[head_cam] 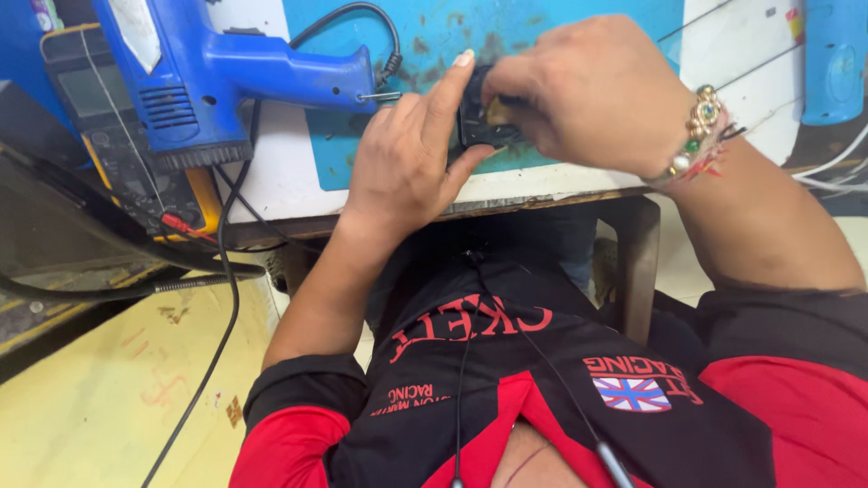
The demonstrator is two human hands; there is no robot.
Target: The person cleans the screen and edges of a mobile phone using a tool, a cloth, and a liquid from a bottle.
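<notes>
Far left: a yellow-cased meter (108, 117) lies at the bench edge, partly under the blue heat gun (208, 77), top cut off by the frame. Heat gun lies on its side, handle pointing right toward the hands, barrel end out of frame up-left; its black cord (226, 271) loops off the handle and drops down past the bench edge. A red-tipped probe (181, 224) sits beside the meter.

Centre: left hand (402, 158) comes up from below, wrist bent, index finger stretched up along the left side of a small black device (475, 122), thumb pressing its lower edge; other fingers curled. Partly closed, pinching the device.

The device rests on the blue work mat (542, 36) near the front edge of the white bench (289, 181). Long axis looks roughly up-down in view, but most of it is hidden by both hands, so facing can't be told.

Right: right hand (588, 90) arches over the device from the right, fingers curled down onto its top; fingertips hidden, whether it grips a tool can't be told. Beaded bracelet (696, 131) at the wrist. Another blue tool (832, 59) is cut off top right.
</notes>
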